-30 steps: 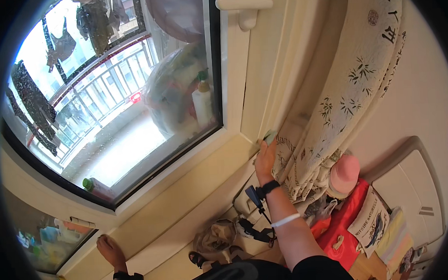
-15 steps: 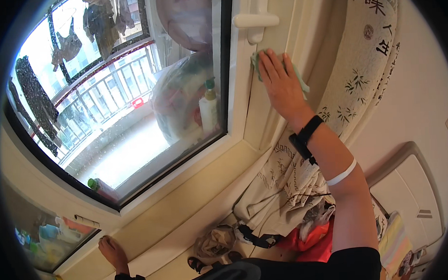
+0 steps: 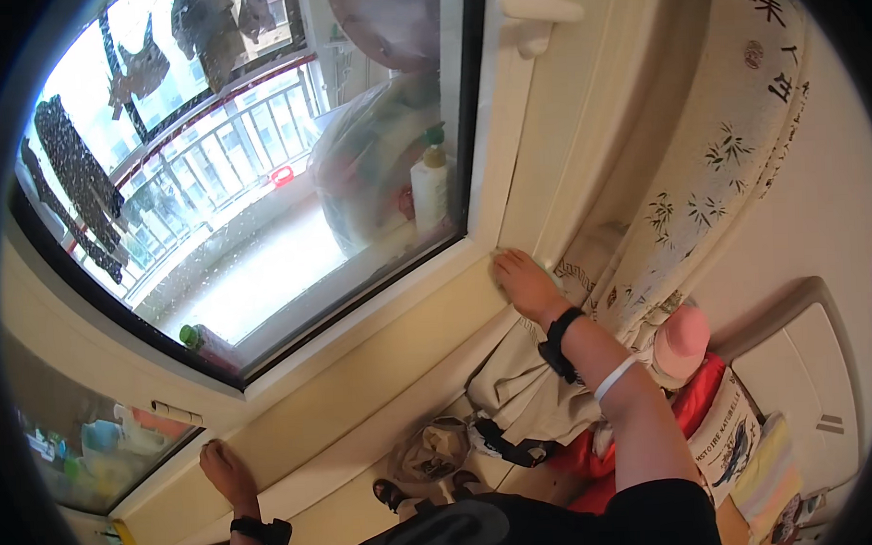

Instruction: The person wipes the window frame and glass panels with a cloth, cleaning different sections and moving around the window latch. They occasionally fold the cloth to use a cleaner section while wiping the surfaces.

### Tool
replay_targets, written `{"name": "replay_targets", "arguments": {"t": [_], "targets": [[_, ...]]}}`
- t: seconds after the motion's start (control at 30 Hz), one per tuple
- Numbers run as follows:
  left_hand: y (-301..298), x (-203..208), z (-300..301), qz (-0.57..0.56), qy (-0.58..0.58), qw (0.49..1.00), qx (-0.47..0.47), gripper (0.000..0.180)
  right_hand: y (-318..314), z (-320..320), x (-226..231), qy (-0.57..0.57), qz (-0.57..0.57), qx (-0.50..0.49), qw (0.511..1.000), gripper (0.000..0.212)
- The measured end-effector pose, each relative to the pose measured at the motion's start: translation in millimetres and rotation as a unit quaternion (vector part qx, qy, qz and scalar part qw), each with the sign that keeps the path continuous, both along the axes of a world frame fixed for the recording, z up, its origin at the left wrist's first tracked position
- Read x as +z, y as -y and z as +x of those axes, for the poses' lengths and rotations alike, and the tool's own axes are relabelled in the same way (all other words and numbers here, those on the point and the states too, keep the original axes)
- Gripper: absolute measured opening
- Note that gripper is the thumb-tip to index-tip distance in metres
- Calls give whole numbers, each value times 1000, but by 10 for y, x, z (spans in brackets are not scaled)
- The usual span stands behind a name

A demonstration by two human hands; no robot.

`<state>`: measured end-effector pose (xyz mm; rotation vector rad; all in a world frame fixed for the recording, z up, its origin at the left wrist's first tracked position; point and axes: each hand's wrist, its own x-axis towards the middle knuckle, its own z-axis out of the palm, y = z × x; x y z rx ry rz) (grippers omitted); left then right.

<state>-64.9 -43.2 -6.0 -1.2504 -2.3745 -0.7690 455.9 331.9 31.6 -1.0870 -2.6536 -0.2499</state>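
Observation:
My right hand [image 3: 528, 281] presses down at the lower right corner of the white window frame [image 3: 379, 286], its fingers bent. Beneath it lies the pale green cloth, almost wholly hidden by the hand. My left hand [image 3: 229, 472] rests at the left on the cream ledge [image 3: 335, 396], just below the window's lower left corner. Its fingers are curled, and what they hold, if anything, is hidden. Above my right hand is the white window handle [image 3: 542, 9]. Through the glass pane [image 3: 264, 307] I see a white pump bottle [image 3: 431, 188] with a green top.
A patterned curtain [image 3: 711, 186] hangs at the right. Below it are a pink hat [image 3: 681, 341], red fabric [image 3: 695, 398] and a printed cushion [image 3: 730, 445], near a pale headboard [image 3: 795, 385]. A crumpled bag [image 3: 431, 450] lies near my feet in dark sandals [image 3: 391, 493].
My right hand has slid down from beside the window handle to the frame's lower corner, and the cloth has nearly gone from sight. My left hand stays on the ledge. The view has shifted slightly.

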Motion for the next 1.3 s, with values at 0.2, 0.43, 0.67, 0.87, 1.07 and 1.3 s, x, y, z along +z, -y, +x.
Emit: {"name": "replay_targets", "arguments": {"t": [0.2, 0.43, 0.67, 0.87, 1.07, 1.3], "targets": [[-27, 29, 53, -10, -14, 1000, -5, 18, 433, -679, -351, -242, -110, -116, 957, 44], [-19, -7, -2, -12, -4, 1000, 6, 18, 1645, -2092, -286, -231, -201, 234, 923, 34], [-84, 68, 75, -9, 9, 1000, 11, 15, 665, -1096, -527, -160, 27, -51, 985, 32], [-79, 43, 61, 0, 3, 1000, 12, 15, 504, -759, -291, -233, 36, -198, 951, 38], [15, 16, 25, 17, -15, 1000, 16, 16, 1777, -2124, -11, -229, -248, 27, 941, 52], [-35, -35, 49, 139, 80, 986, -32, 16, 2622, -3098, -300, -218, -175, 307, 910, 56]]}}
